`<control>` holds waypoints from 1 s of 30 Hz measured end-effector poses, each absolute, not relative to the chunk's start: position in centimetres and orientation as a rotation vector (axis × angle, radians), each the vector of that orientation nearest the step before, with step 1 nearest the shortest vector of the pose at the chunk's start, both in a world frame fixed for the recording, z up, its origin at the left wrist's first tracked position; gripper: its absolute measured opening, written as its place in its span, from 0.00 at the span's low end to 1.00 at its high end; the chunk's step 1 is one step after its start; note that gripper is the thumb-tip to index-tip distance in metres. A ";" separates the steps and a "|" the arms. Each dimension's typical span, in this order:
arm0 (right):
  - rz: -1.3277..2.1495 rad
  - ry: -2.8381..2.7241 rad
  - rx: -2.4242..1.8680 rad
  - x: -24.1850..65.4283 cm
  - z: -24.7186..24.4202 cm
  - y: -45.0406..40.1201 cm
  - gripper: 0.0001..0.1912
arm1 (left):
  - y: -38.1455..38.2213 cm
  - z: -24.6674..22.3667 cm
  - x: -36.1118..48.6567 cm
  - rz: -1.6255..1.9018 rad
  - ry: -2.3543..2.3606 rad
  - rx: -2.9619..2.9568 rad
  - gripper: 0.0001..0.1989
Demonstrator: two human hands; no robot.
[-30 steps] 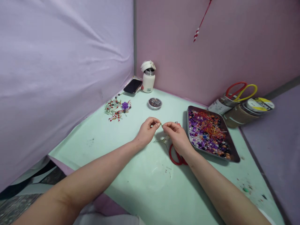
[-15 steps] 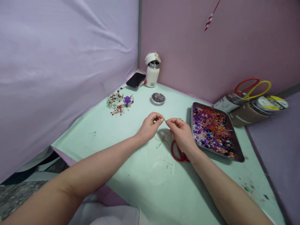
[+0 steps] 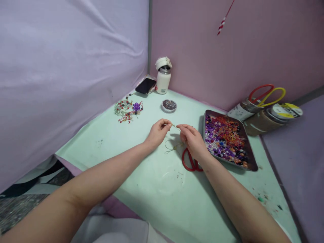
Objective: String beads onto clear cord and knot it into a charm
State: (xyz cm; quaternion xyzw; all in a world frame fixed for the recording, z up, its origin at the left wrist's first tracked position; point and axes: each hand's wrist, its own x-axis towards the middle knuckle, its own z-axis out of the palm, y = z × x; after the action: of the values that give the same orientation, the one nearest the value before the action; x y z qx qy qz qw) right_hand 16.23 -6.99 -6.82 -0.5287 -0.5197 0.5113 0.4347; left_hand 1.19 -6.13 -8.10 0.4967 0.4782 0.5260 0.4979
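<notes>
Over the middle of the table, my left hand (image 3: 158,132) pinches a thin greenish cord (image 3: 173,126) between thumb and fingertips. A tiny yellowish knot or bead shows on the cord, too small to tell which. Just to the right, my right hand (image 3: 191,137) is closed on the other side of the same cord. Below my hands, a loop of thin cord (image 3: 168,148) lies on the table with a small yellowish piece on it. The red-handled scissors (image 3: 187,162) rest under my right wrist, their blades hidden.
A metal tray (image 3: 250,155) of beads and tangled orange cords stands right. Behind it are containers with red and yellow handles (image 3: 272,96). A small round box (image 3: 169,106), a white bottle (image 3: 163,81), a phone (image 3: 146,86) and beaded strings (image 3: 125,109) sit at the back.
My fingertips have moved slightly apart, and a short stretch of cord with the tiny yellowish piece now shows between them. The whole view has shifted a little.
</notes>
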 end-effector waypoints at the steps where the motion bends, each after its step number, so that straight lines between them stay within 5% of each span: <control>1: 1.290 -1.266 -1.306 16.3 -6.8 -6.9 0.17 | -6.0 -8.1 1.2 1.275 1.138 1.139 0.03; 7: 1.361 -1.232 -1.177 16.7 -7.7 -6.3 0.15 | -5.6 -7.8 1.0 1.303 0.886 0.753 0.03; 14: 1.062 -1.349 -1.221 17.6 -7.9 -5.5 0.26 | -5.2 -7.5 0.5 1.269 0.961 0.959 0.04; 18: 0.738 -1.586 -1.310 18.6 -6.9 -5.5 0.17 | -5.3 -7.1 -0.2 1.153 1.360 1.615 0.05; 21: 0.530 -1.878 -1.391 18.9 -6.1 -5.9 0.10 | -5.7 -6.7 -0.9 0.741 1.568 2.022 0.04; 30: 0.352 -2.349 -1.592 18.4 -5.7 -6.7 0.06 | -6.5 -6.5 -1.3 0.341 1.399 2.194 0.05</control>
State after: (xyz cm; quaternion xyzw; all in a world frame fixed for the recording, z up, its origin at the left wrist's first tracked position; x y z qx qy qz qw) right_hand 18.37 -6.75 -5.73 -0.5513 -0.8133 0.1220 0.1404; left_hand -1.30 -6.47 -6.47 0.8081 0.5155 0.1256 0.2558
